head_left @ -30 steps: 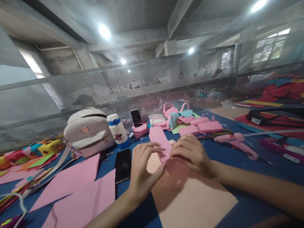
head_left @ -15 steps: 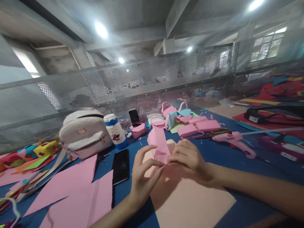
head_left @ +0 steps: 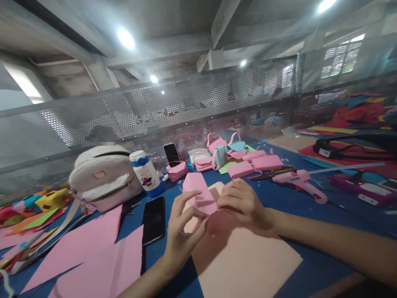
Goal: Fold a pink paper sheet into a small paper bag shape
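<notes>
A folded pink paper piece (head_left: pixel 198 188), shaped like a small open box, is held between my two hands above a peach paper sheet (head_left: pixel 248 260). My left hand (head_left: pixel 186 225) pinches its near left side with thumb and fingers. At its right edge, the curled fingers of my right hand (head_left: pixel 240 205) grip the paper; their tips are partly hidden. Beyond my hands lie several finished-looking little paper bags, among them a pink bag (head_left: pixel 203 161) with a handle and a pink box-shaped piece (head_left: pixel 240 169).
A pink glue gun (head_left: pixel 302 180) and scissors (head_left: pixel 273 171) lie on the right. To the left are a black phone (head_left: pixel 154 219), a bottle (head_left: pixel 145 174), a pale backpack (head_left: pixel 104 178) and pink paper sheets (head_left: pixel 96 265). A perforated metal screen (head_left: pixel 173 111) stands behind.
The pink folded piece has tilted lower and leftward, with its fold opened toward me. My left hand has shifted slightly left and down; the whole view has shifted a little.
</notes>
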